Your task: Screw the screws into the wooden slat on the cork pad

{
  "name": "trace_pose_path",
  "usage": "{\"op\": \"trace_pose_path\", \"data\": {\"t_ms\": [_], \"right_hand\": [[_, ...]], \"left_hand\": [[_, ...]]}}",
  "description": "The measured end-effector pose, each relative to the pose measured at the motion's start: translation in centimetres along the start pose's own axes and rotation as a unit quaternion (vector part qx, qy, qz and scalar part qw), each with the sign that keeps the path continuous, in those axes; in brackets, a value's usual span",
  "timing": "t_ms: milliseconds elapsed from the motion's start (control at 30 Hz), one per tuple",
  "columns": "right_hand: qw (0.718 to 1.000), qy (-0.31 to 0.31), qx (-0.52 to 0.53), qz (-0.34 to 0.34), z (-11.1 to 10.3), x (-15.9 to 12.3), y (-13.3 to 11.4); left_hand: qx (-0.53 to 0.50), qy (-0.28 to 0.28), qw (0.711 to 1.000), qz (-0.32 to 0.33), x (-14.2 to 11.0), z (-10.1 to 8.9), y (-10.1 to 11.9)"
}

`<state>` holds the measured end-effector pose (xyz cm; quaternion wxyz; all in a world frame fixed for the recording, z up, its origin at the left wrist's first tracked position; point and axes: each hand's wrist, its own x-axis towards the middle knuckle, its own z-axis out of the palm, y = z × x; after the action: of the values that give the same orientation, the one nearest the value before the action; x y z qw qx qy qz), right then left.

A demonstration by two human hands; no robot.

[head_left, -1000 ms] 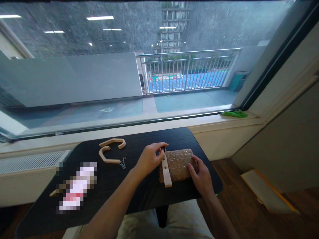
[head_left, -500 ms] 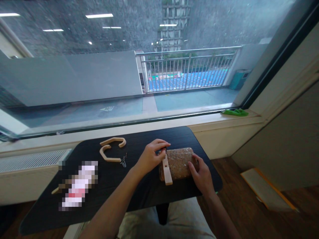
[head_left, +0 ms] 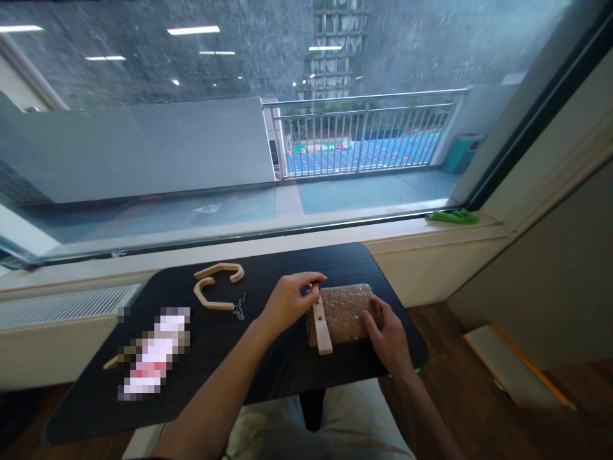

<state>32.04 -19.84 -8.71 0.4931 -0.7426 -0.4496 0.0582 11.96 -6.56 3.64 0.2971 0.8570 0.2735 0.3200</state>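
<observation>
A brown speckled block (head_left: 347, 313) in shiny clear wrapping lies on the dark table. Across its left end rests a pale wooden strip (head_left: 324, 332) with holes in it. My left hand (head_left: 290, 300) is at the strip's far end, thumb and fingers pinched around something small and dark that is too small to make out. With thumb and fingers, my right hand (head_left: 389, 332) grips the block's right end. Left of my hands lie two curved wooden hooks, one farther back (head_left: 223, 268) and one nearer (head_left: 211, 300). Several metal screws (head_left: 239, 308) are loose beside the nearer hook.
The black table (head_left: 211, 358) stands against a window sill (head_left: 287, 241). A blurred-out pale packet (head_left: 156, 351) and a thin wooden piece (head_left: 115, 361) lie on its left side. A green cloth (head_left: 453, 217) is on the sill, and a radiator (head_left: 62, 313) is at left.
My left hand stays at the strip's far end with its fingers slightly shifted. The right hand and block have hardly moved; the whole view has shifted a little.
</observation>
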Motion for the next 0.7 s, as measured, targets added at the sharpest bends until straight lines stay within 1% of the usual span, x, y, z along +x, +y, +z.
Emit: {"op": "trace_pose_path", "data": {"t_ms": [367, 633, 700], "right_hand": [[1.000, -0.001, 0.001, 0.005, -0.02, 0.03, -0.09], [1.000, 0.002, 0.002, 0.000, -0.05, 0.04, -0.24], [1.000, 0.001, 0.003, 0.000, -0.04, 0.02, -0.23]], "left_hand": [[-0.010, -0.004, 1.000, -0.013, -0.03, 0.19, 0.11], [-0.038, -0.010, 0.999, -0.023, 0.02, 0.13, 0.22], [-0.060, -0.011, 0.998, -0.027, -0.01, 0.24, 0.08]]}}
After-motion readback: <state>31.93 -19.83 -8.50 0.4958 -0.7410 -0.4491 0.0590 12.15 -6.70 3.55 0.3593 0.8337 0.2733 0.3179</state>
